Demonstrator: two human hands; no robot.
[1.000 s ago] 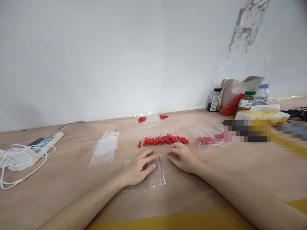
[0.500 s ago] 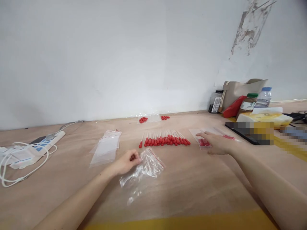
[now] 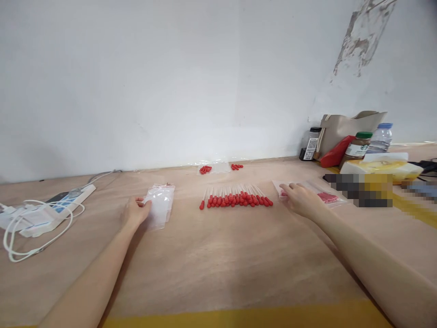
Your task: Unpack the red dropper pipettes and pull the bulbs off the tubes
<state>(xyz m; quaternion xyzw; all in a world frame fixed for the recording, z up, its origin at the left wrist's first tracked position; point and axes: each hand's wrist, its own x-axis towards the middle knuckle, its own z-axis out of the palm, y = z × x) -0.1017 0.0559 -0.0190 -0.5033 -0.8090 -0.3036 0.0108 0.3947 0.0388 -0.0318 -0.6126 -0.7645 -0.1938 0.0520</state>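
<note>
My left hand (image 3: 134,211) rests at the left edge of a stack of clear zip bags (image 3: 160,205), fingers curled round the edge of the bags. My right hand (image 3: 300,198) lies on the clear bags filled with red-bulbed droppers (image 3: 322,194) at the right, fingers bent over one bag. Between the hands a row of loose glass droppers with red bulbs (image 3: 235,197) lies on the brown tabletop.
More red bulbs in a clear bag (image 3: 215,168) lie near the wall. A white power strip with cables (image 3: 44,212) sits at the left. At the right stand a beige bag (image 3: 348,127), jars, a water bottle (image 3: 378,139) and a tissue pack (image 3: 385,166).
My left hand picked up the empty bag from the table's middle and carried it left to the bag stack. My right hand moved right onto the filled bags.
</note>
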